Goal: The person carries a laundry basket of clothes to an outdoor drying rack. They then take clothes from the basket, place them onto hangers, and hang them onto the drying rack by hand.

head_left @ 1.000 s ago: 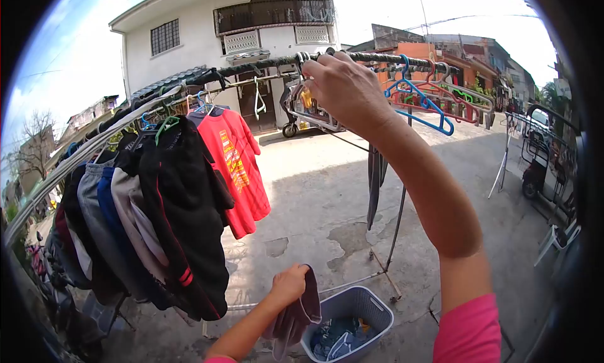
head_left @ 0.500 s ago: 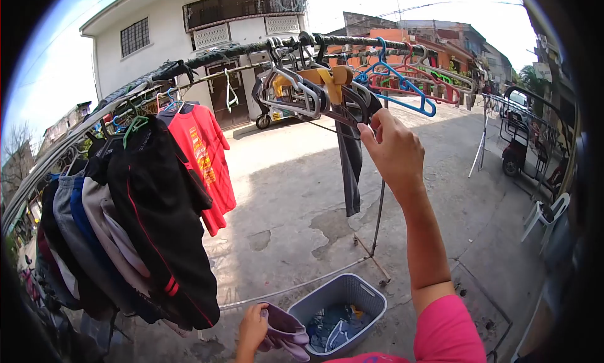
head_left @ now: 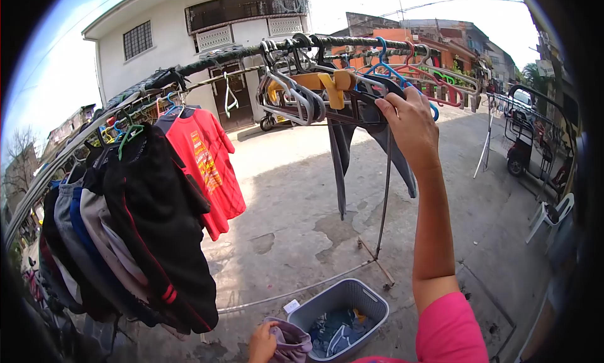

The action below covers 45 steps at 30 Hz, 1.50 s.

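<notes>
My left hand (head_left: 263, 343), low in the head view, grips a bunched lavender garment (head_left: 291, 339) just left of the laundry basket (head_left: 379, 300). My right hand (head_left: 412, 124) is raised to the rack with thumb and fingers closed on the end of a dark clothes hanger (head_left: 368, 99). Beside it hang several grey and white hangers (head_left: 292, 95), a yellow hanger (head_left: 333, 89) and a blue hanger (head_left: 382, 66). A grey garment (head_left: 340, 168) with two long legs hangs below and behind the hangers. Damp-looking clothes (head_left: 340, 331) lie in the basket.
Dark clothes (head_left: 151, 218) and a red T-shirt (head_left: 204, 168) hang along the left rail. The wrapped rack bar (head_left: 233, 56) crosses in front of me. A metal stand leg (head_left: 384, 218) reaches the concrete. A white chair (head_left: 553, 215) stands at right.
My right hand has shifted slightly right with the dark hanger, turning it. The grey garment's legs now show spread apart. The left hand with the lavender garment is slightly lower and further right.
</notes>
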Tool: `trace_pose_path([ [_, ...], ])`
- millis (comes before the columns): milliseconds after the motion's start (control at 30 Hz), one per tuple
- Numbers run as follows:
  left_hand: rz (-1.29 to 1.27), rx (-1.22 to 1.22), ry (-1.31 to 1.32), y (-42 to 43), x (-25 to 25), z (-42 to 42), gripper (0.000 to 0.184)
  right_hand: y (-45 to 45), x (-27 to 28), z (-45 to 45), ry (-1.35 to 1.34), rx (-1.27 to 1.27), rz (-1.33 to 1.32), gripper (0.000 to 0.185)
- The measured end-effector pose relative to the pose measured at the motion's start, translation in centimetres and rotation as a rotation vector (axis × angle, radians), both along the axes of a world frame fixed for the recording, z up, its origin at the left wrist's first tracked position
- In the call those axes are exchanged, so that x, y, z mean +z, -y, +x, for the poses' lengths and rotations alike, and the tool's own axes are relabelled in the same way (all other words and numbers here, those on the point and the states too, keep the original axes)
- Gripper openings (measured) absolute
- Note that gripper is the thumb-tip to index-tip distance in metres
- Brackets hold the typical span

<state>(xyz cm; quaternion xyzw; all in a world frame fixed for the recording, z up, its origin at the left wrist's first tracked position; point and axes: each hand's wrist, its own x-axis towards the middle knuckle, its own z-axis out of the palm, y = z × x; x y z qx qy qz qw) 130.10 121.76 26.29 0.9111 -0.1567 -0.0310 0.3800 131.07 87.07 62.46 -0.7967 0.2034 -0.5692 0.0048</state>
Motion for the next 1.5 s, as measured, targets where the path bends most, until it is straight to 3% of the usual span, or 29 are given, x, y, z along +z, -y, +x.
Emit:
trace_pose_path([
  [67, 0.025, 0.024, 0.123, -0.5, -1.8, -0.2, 0.029, 0.6, 0.0, 0.0, 0.08, -0.017, -0.078, 0.026],
  [300, 0.006, -0.002, 0.084, -1.1, -2.9, -0.7, 0.027, -0.8, -3.0, 1.3, 0.223, -0.019, -0.172, 0.02],
  [400, -0.036, -0.015, 0.078, -1.0, -2.5, -0.9, 0.028, -0.2, -4.3, 2.8, 0.292, 0.158, -0.082, 0.02],
  [467, -0.044, -0.007, 0.067, -1.0, -2.3, -1.1, 0.028, -0.2, -4.3, 3.5, 0.446, 1.064, 0.574, 0.022],
  [500, -0.042, -0.008, 0.067, -1.1, -2.4, -1.2, 0.028, -0.4, -4.3, 3.5, 0.447, 1.063, 0.575, 0.022],
  [667, 0.01, 0.028, 0.09, -1.5, -3.7, -1.6, 0.028, -0.4, -4.4, 3.5, 0.367, 1.741, 0.925, 0.028],
  [833, 0.015, 0.019, 0.127, -1.3, -4.0, -1.9, 0.028, -0.3, -3.9, 3.9, 0.436, 1.757, 0.84, 0.031],
  [967, 0.068, 0.015, 0.158, -1.0, -4.4, -2.1, 0.028, -0.2, -1.7, 5.2, 0.42, 1.557, 0.621, 0.025],
  [1067, -0.024, -0.037, 0.049, -0.6, -3.6, -2.4, 0.029, -0.8, 0.4, 6.6, 0.441, 1.097, 0.236, 0.022],
  [1167, -0.085, -0.083, -0.048, -0.2, -4.0, -2.3, 0.034, 0.6, 0.8, 9.4, 0.353, 1.017, 0.087, 0.021],
  [1333, -0.172, -0.06, -0.054, 1.1, -1.5, -2.4, 0.039, 0.6, -3.5, 8.5, 0.248, 1.043, 0.31, 0.019],
  [1400, -0.198, -0.068, -0.117, 1.5, -1.4, -2.0, 0.04, 0.0, -7.0, 7.3, 0.522, 0.882, 0.27, 0.017],
  [1500, -0.351, -0.1, -0.179, 2.3, -1.6, -1.3, 0.037, -0.2, -13.3, 4.3, 0.468, 0.781, 0.481, 0.013],
])
